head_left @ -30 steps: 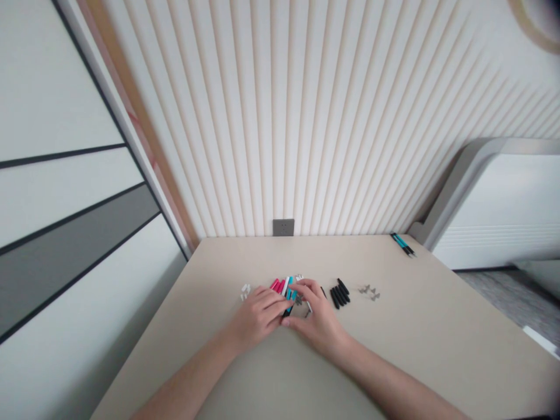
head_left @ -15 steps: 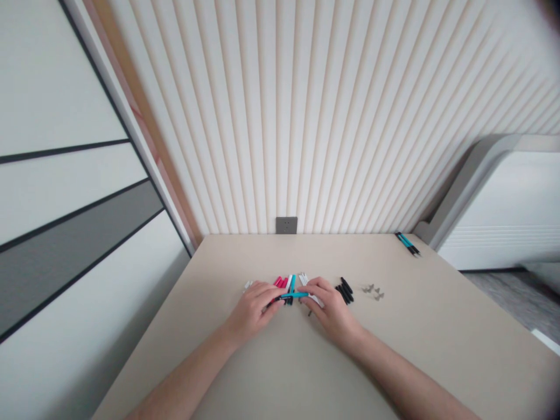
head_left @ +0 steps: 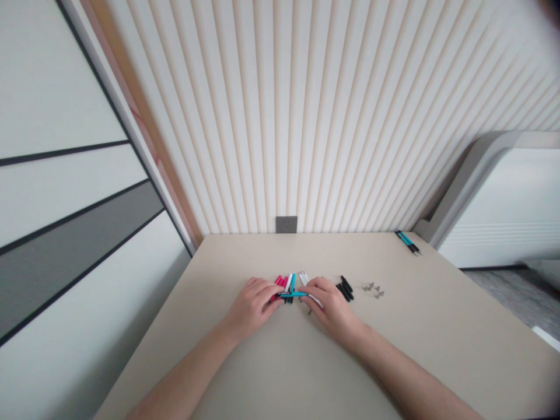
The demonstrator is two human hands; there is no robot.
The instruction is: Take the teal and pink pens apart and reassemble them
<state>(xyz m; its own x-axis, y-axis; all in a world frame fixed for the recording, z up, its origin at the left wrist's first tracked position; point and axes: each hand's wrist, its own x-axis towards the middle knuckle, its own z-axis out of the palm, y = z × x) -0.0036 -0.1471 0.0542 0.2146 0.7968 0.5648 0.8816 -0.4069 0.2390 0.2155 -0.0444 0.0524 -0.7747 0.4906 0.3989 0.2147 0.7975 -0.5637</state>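
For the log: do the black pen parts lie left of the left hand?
No, the black pen parts lie on the table just beyond the right hand, far to the right of the left hand.

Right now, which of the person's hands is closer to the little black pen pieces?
Right. The right hand is just beside the black pen pieces; the left hand is much farther away.

Through the head camera, I saw my left hand [head_left: 252, 304] and right hand [head_left: 331, 309] holding a slim teal pen barrel [head_left: 294, 294] across pink and white plastic barrels [head_left: 283, 283] on the beige table [head_left: 262, 373].
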